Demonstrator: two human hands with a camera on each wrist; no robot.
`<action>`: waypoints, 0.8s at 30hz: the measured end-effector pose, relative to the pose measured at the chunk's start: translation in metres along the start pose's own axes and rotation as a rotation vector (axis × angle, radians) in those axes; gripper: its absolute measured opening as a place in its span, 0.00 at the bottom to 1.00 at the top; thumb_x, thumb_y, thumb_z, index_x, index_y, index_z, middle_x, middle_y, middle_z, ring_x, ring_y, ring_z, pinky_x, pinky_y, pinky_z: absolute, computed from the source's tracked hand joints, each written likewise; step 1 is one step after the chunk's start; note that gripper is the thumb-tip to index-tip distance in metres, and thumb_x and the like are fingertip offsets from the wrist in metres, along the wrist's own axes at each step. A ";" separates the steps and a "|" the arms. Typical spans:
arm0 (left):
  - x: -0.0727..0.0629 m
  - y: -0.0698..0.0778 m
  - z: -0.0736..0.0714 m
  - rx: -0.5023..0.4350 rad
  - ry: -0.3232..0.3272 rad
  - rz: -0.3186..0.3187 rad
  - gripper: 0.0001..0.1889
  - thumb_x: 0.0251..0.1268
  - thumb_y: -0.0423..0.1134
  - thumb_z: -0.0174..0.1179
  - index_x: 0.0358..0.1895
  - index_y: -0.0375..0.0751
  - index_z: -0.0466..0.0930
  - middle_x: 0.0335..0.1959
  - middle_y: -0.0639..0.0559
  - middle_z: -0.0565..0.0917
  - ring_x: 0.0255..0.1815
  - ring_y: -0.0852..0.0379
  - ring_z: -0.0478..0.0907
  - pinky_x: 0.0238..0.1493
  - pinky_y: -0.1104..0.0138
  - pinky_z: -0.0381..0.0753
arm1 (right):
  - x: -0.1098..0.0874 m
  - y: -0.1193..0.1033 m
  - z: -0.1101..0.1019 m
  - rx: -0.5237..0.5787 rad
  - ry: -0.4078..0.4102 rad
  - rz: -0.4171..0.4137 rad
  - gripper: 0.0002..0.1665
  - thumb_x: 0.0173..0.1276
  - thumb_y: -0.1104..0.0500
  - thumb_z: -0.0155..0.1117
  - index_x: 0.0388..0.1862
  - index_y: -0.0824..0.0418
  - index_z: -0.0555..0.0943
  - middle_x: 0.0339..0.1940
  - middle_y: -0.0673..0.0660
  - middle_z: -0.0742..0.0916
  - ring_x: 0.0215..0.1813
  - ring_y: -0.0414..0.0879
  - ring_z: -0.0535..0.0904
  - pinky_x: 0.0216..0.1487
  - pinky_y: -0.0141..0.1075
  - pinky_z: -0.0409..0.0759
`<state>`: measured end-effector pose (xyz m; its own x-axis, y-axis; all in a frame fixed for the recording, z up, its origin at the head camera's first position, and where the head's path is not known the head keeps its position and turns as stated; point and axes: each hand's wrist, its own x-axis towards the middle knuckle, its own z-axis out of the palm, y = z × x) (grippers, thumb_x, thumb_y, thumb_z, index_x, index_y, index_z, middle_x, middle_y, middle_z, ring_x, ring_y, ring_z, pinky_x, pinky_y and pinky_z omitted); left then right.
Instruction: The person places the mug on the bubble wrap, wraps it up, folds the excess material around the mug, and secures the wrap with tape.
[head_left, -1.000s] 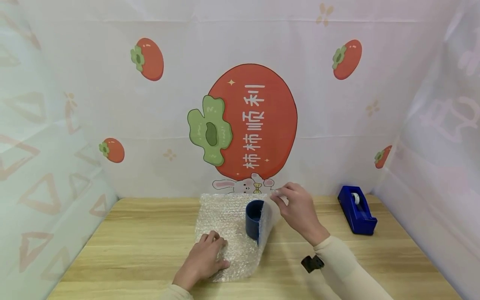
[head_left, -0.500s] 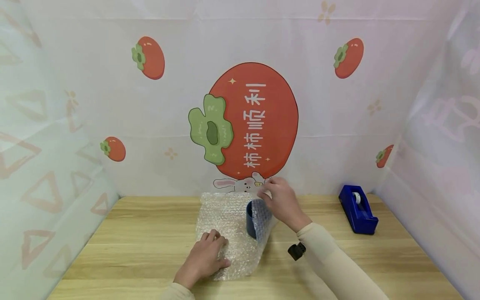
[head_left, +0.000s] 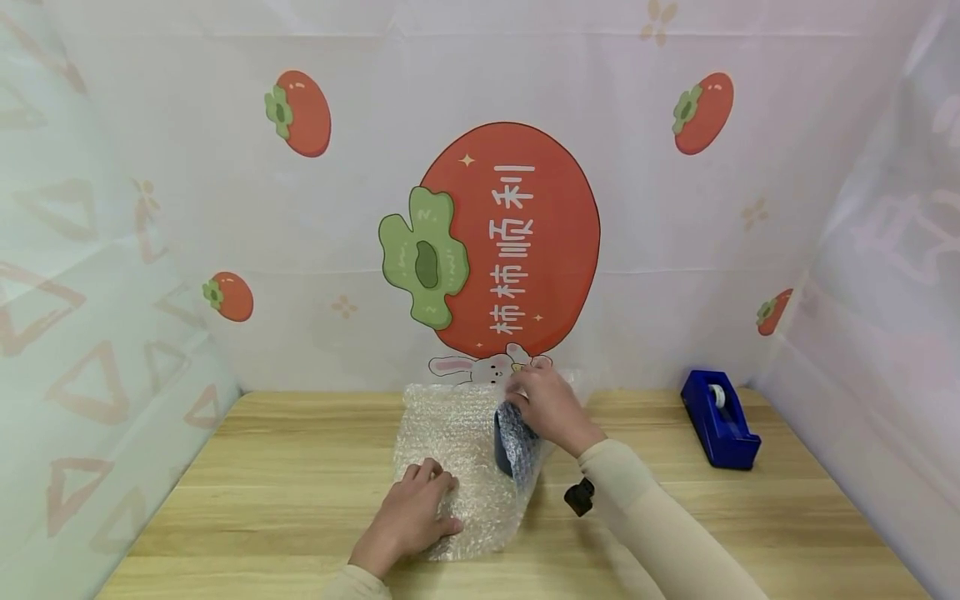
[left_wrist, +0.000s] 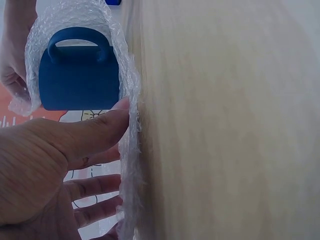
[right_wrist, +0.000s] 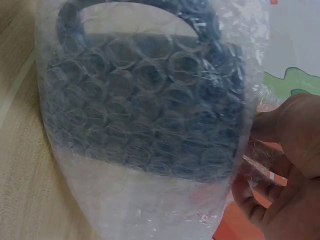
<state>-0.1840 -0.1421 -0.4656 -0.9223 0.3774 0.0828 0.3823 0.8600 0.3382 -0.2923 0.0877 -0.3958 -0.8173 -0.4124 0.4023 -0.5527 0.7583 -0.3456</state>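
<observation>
A dark blue mug (left_wrist: 80, 80) with a loop handle stands upright on a sheet of clear bubble wrap (head_left: 431, 425). The wrap's right part is folded up over the mug's right side and top, so in the head view only a strip of the mug (head_left: 502, 446) shows bare. My right hand (head_left: 553, 408) pinches the lifted edge of the wrap above the mug. On the near left part of the sheet my left hand (head_left: 408, 517) rests with spread fingers, fingertips touching the wrap. Through the bubbles, the right wrist view shows the mug's handle and side.
A blue tape dispenser (head_left: 720, 421) with a roll of tape sits at the right rear of the wooden table (head_left: 277, 492). Behind the table hangs a white backdrop (head_left: 345, 208) with persimmon prints; side sheets close off left and right.
My right hand has moved left, drawing the edge of the bubble wrap over the mug, which is now mostly covered. My left hand has stayed on the sheet.
</observation>
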 end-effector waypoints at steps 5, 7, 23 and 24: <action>0.000 0.000 0.000 -0.001 0.006 0.004 0.26 0.54 0.51 0.76 0.51 0.39 0.82 0.50 0.46 0.74 0.51 0.41 0.73 0.41 0.49 0.78 | 0.001 0.003 0.006 0.014 -0.001 -0.041 0.03 0.66 0.64 0.73 0.38 0.58 0.89 0.38 0.52 0.89 0.43 0.50 0.80 0.48 0.46 0.81; 0.001 -0.001 0.000 0.001 0.007 0.005 0.26 0.54 0.51 0.76 0.51 0.39 0.82 0.49 0.46 0.74 0.51 0.41 0.73 0.41 0.49 0.78 | 0.001 0.004 0.008 0.015 0.001 -0.049 0.02 0.67 0.64 0.72 0.37 0.59 0.88 0.38 0.52 0.89 0.43 0.50 0.82 0.49 0.48 0.81; 0.002 0.000 0.002 0.009 -0.005 -0.007 0.26 0.54 0.52 0.75 0.51 0.40 0.82 0.49 0.47 0.74 0.51 0.41 0.73 0.41 0.49 0.79 | 0.004 0.000 0.014 -0.022 -0.015 0.020 0.03 0.67 0.61 0.72 0.33 0.58 0.89 0.33 0.50 0.88 0.41 0.49 0.77 0.46 0.46 0.77; 0.002 -0.001 0.003 0.009 -0.005 -0.006 0.26 0.54 0.52 0.75 0.51 0.40 0.82 0.49 0.47 0.74 0.51 0.41 0.73 0.41 0.49 0.79 | 0.005 0.000 0.014 -0.021 -0.016 0.032 0.02 0.67 0.60 0.72 0.33 0.58 0.89 0.33 0.50 0.88 0.41 0.49 0.77 0.46 0.46 0.77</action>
<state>-0.1858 -0.1410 -0.4679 -0.9245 0.3734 0.0763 0.3768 0.8655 0.3299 -0.2983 0.0785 -0.4057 -0.8371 -0.3961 0.3774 -0.5230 0.7817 -0.3397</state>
